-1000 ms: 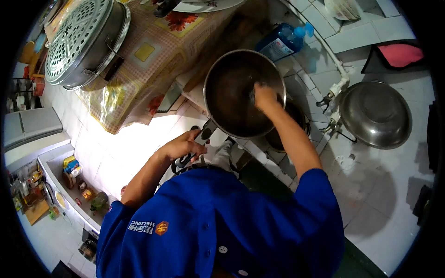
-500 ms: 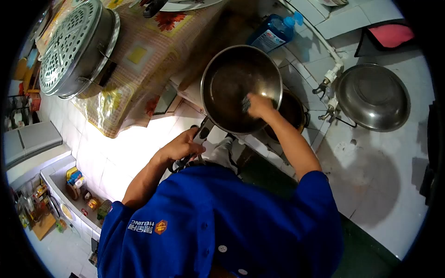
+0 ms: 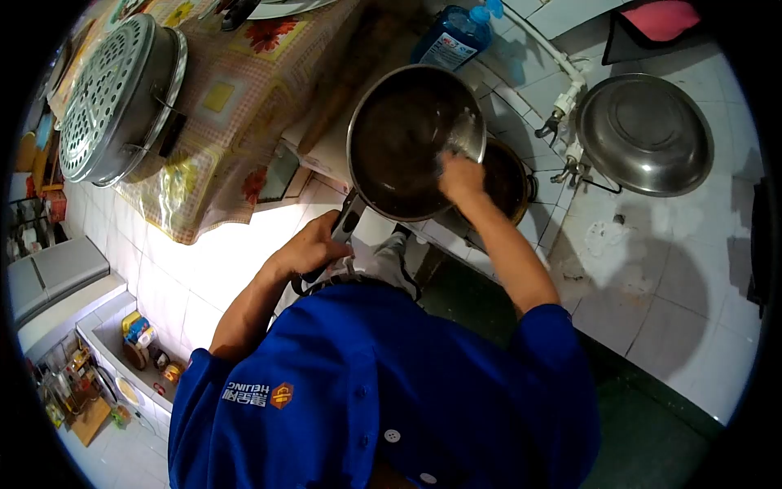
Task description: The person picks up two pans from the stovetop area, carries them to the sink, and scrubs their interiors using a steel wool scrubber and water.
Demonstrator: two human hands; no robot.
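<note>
A deep metal pan (image 3: 395,147) with a dark inside is held out in front of my body. My left hand (image 3: 314,244) is closed around its black and grey handle. My right hand (image 3: 462,177) is inside the pan near its right wall, fingers bent together and blurred. Between those fingers and the pan's surface a small dark scrubber seems to be held, mostly hidden now. A bright wet patch shows on the wall just above the fingers. Partly under the pan, to its right, sits a second dark pan (image 3: 507,183).
A blue soap bottle (image 3: 452,39) stands behind the pan. Taps (image 3: 562,122) on a white pipe and an upturned metal basin (image 3: 645,134) are at the right. A steamer pot (image 3: 122,102) sits on the patterned tablecloth (image 3: 216,98) at the left.
My right hand has moved within the pan, first lower and now beside the right wall. My left hand keeps its hold. The surroundings have shifted slightly left and up in view.
</note>
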